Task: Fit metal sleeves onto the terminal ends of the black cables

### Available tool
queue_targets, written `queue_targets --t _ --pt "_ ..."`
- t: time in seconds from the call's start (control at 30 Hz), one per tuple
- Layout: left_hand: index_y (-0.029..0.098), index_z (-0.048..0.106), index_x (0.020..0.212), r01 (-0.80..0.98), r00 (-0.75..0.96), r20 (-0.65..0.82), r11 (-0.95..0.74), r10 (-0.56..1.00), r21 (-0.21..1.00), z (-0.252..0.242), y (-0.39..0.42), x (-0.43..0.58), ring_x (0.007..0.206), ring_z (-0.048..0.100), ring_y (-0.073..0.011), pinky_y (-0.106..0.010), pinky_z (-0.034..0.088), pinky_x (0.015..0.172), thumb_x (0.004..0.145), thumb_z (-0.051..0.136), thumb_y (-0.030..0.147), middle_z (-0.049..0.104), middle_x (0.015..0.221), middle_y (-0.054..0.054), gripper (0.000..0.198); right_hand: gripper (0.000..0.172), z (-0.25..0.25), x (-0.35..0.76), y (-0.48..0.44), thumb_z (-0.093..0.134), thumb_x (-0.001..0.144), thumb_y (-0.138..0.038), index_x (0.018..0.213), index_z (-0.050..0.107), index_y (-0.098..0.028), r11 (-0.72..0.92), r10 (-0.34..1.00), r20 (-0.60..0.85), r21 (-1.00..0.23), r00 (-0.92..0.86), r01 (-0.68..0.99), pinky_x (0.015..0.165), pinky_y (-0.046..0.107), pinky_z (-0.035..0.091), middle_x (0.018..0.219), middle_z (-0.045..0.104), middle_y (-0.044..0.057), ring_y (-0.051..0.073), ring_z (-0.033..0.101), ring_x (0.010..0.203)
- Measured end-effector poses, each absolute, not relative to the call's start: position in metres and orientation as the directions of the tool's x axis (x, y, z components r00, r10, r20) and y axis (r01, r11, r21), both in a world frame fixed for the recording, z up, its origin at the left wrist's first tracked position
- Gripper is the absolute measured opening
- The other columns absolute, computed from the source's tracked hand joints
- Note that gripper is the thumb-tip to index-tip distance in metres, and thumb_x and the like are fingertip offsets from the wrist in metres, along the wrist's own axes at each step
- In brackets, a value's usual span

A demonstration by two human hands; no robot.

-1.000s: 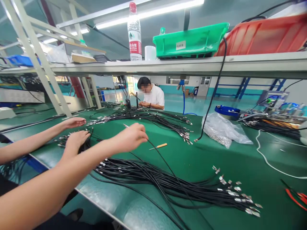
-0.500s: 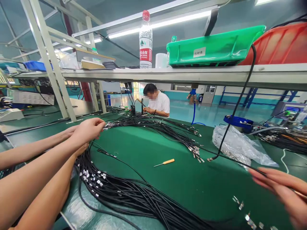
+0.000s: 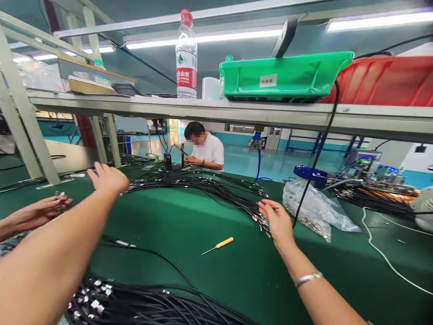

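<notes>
- green bench [image 3: 162,221]: under all the cables
- nr blk bundle [image 3: 152,304]: nr L, silver bits at its L end
- far blk bundle [image 3: 189,180]: curves L to R, silver tips at R end
- clear bag [image 3: 324,212]: far R, small metal pcs in it
- L hand [image 3: 108,178]: by far bundle's L end; fingers spread, grip released
- R hand [image 3: 275,216]: by its R tips; grip pinching thin brownish bit [image 3: 274,207], too small to ID
- co-worker's hand [image 3: 37,214]: far L
- yellow-handled tool [image 3: 224,243]: on bench btwn hands

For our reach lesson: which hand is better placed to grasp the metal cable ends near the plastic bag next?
Likely the right hand: it is beside those cable ends, while the left hand is far leftward.
</notes>
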State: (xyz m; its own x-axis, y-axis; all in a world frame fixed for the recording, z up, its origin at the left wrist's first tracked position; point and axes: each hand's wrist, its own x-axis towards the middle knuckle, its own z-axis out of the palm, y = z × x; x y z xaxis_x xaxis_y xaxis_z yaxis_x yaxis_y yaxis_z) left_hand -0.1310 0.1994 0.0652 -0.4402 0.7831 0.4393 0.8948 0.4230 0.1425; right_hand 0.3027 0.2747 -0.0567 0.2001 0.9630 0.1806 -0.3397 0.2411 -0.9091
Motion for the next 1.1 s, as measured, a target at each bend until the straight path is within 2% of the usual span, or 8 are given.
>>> queue_targets --t 0.1,0.27,0.43,0.67,0.8,0.9,0.97,1.1 --pt "-0.012 0.052 0.104 0.93 -0.358 0.364 0.363 0.86 0.057 0.005 0.224 -0.088 0.129 0.016 -0.0423 -0.059 0.024 0.095 0.08 0.041 0.014 0.036 0.129 -0.035 0.038 0.005 -0.093 0.306 0.305 0.056 0.079 -0.008 0.077 0.057 -0.012 0.005 0.968 -0.088 -0.93 0.237 -0.367 0.07 0.027 0.057 0.073 0.064 0.007 0.019 0.066 0.076" --pt "0.017 0.062 0.107 1.0 0.014 0.173 -0.018 0.985 0.021 -0.083 0.229 0.011 0.133 0.023 -0.0279 -0.041 0.025 0.106 0.076 0.055 0.029 0.047 0.131 -0.011 0.034 0.012 -0.113 0.32 0.32 0.053 0.084 -0.005 0.075 0.053 -0.014 -0.131 0.948 -0.221 -0.926 0.227 -0.354 0.064 0.019 0.057 0.069 0.063 0.006 0.016 0.066 0.071" --pt "0.023 0.06 0.109 0.851 0.44 0.226 -0.484 0.869 0.204 -0.087 0.178 0.088 0.135 0.017 -0.0241 -0.044 0.026 0.108 0.086 0.045 0.03 0.046 0.132 -0.007 0.029 0.006 -0.097 0.332 0.336 0.049 0.092 -0.012 0.089 0.055 -0.011 -0.192 0.948 -0.248 -0.945 0.198 -0.267 0.065 0.02 0.057 0.084 0.064 0.005 0.013 0.065 0.076" --pt "0.027 0.058 0.108 0.754 0.564 0.169 -0.588 0.808 0.293 -0.093 0.124 0.132 0.134 0.021 -0.0225 -0.044 0.033 0.106 0.089 0.038 0.027 0.048 0.129 -0.003 0.027 0.014 -0.096 0.372 0.335 0.056 0.088 -0.01 0.101 0.054 -0.005 -0.411 0.904 -0.405 -0.912 0.139 0.009 0.05 0.022 0.056 0.08 0.062 0.006 0.014 0.063 0.06" --pt "0.03 0.058 0.109 0.722 0.608 0.157 -0.625 0.778 0.298 -0.103 0.108 0.139 0.129 0.033 -0.0219 -0.041 0.039 0.103 0.089 0.038 0.029 0.053 0.125 -0.001 0.028 0.014 -0.079 0.394 0.285 0.057 0.082 0.0 0.096 0.056 0.003 -0.396 0.918 -0.396 -0.916 0.005 0.061 0.055 0.024 0.058 0.077 0.064 0.015 0.02 0.066 0.064" --pt "0.03 0.058 0.11 0.705 0.612 0.202 -0.643 0.765 0.299 -0.104 0.101 0.143 0.121 0.043 -0.0223 -0.04 0.041 0.101 0.088 0.042 0.033 0.057 0.12 -0.001 0.027 0.013 -0.061 0.422 0.234 0.061 0.08 -0.005 0.093 0.062 -0.004 -0.35 0.913 -0.363 -0.931 -0.188 0.103 0.061 0.025 0.058 0.088 0.066 0.014 0.021 0.067 0.072" --pt "0.031 0.059 0.108 0.68 0.613 0.251 -0.663 0.749 0.313 -0.103 0.099 0.149 0.115 0.049 -0.0217 -0.037 0.044 0.098 0.087 0.044 0.035 0.058 0.116 -0.001 0.026 0.012 -0.053 0.451 0.203 0.059 0.083 -0.012 0.092 0.065 -0.009 -0.208 0.91 -0.279 -0.947 -0.308 0.243 0.06 0.021 0.056 0.091 0.067 0.011 0.018 0.066 0.074" --pt "0.03 0.059 0.102 0.594 0.663 0.271 -0.711 0.697 0.375 -0.096 0.091 0.178 0.101 0.054 -0.018 -0.028 0.048 0.088 0.087 0.043 0.032 0.061 0.106 -0.001 0.022 0.014 -0.056 0.523 0.16 0.06 0.081 -0.02 0.09 0.067 -0.012 -0.073 0.966 -0.164 -0.915 -0.2 0.398 0.061 0.016 0.051 0.082 0.068 0.007 0.013 0.063 0.071"
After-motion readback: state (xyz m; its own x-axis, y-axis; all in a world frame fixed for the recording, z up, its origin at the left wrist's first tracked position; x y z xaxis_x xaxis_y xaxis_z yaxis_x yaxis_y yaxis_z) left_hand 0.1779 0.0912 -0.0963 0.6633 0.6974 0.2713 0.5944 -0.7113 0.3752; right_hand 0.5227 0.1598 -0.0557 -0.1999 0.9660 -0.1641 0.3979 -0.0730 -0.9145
